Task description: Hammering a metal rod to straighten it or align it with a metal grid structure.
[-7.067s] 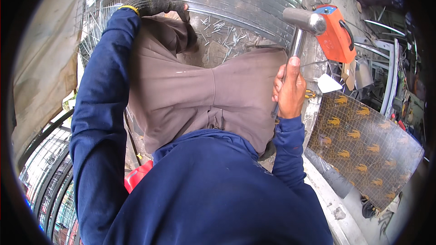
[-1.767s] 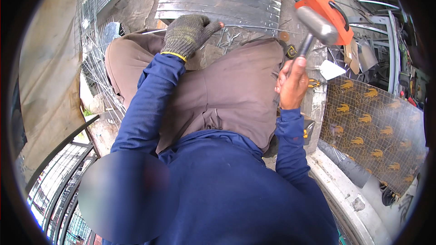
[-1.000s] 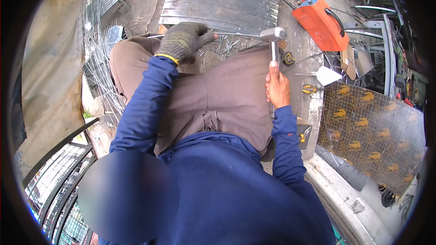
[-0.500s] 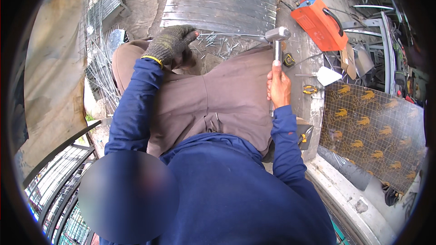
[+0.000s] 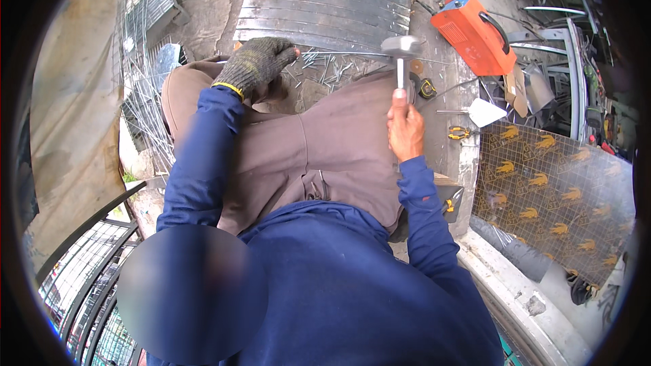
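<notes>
Right hand: we have our bare right hand [image 5: 405, 129] closed round the handle of the hammer [image 5: 401, 51], whose steel head sits just above the knuckles, over the thin metal rod [image 5: 342, 53].
Left hand: our gloved left hand [image 5: 256, 64] is curled, fingertips pinching or pressing the near end of that rod; how tightly it grips we cannot tell.
Change: a second ago the hammer head stood a little higher and further right; half a second ago it was almost where it is now, so we have brought it down onto the rod and are likely between taps. The left hand has hardly shifted.
Meaning: the rod is being worked where it lies, straightening or flattening by our judgement, with more blows probably to come.
Just beyond the hands: loose short wire offcuts [image 5: 325, 71] on the ground, and a stack of flat metal strips [image 5: 325, 0] past them.
Right of the hammer: an orange welding machine [image 5: 472, 34], well apart.
Nearer the right wrist: yellow-handled pliers [image 5: 459, 133] and a mesh panel [image 5: 556, 196].
</notes>
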### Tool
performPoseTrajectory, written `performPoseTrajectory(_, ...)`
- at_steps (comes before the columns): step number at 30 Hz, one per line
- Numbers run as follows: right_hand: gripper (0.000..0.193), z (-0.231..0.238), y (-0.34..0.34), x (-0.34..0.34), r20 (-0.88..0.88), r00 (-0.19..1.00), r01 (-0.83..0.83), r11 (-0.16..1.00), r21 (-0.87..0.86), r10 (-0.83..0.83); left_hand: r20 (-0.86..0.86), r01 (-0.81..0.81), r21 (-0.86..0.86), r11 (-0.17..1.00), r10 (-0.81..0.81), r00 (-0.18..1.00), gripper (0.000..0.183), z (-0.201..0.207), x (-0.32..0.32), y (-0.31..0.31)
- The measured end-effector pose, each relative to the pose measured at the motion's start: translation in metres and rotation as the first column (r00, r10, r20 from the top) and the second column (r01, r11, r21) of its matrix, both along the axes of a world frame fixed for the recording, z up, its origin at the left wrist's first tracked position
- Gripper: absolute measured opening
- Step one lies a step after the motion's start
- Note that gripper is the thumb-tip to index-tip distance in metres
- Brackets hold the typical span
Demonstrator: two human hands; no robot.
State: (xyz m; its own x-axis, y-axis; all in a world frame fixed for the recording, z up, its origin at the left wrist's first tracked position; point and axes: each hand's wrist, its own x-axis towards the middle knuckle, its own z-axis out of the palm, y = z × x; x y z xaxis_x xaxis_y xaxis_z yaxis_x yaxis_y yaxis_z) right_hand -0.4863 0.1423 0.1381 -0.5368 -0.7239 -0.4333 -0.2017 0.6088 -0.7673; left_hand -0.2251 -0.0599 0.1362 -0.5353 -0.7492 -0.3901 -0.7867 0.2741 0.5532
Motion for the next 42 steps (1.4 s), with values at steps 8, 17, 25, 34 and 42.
performPoseTrajectory(8, 0.061, 0.006, 0.003, 0.015, 0.085, 0.994, 0.081, 0.99, -0.112, -0.072, -0.055, 0.013, 0.034, 0.999, -0.011, 0.998, 0.046, 0.002, 0.0, 0.0)
performPoseTrajectory(17, 0.061, 0.034, 0.005, 0.02, 0.242, 0.954, 0.215, 0.967, -0.137, -0.177, -0.048, 0.032, -0.021, 0.999, -0.033, 0.998, 0.047, -0.008, 0.003, 0.0)
performPoseTrajectory(25, 0.06, 0.008, 0.005, 0.006, 0.137, 0.988, 0.086, 0.994, -0.074, -0.076, -0.068, -0.016, -0.024, 1.0, 0.014, 0.998, 0.046, 0.0, 0.002, 0.003)
performPoseTrajectory(34, 0.06, 0.018, 0.007, 0.0, 0.134, 0.989, 0.076, 0.996, -0.046, -0.069, -0.045, -0.055, -0.108, 0.993, 0.05, 0.998, 0.047, 0.005, 0.006, 0.009)
performPoseTrajectory(42, 0.058, 0.039, 0.014, -0.005, 0.143, 0.975, 0.18, 0.981, -0.066, -0.169, -0.148, -0.123, -0.072, 0.99, 0.112, 0.983, 0.033, 0.003, 0.008, 0.007)
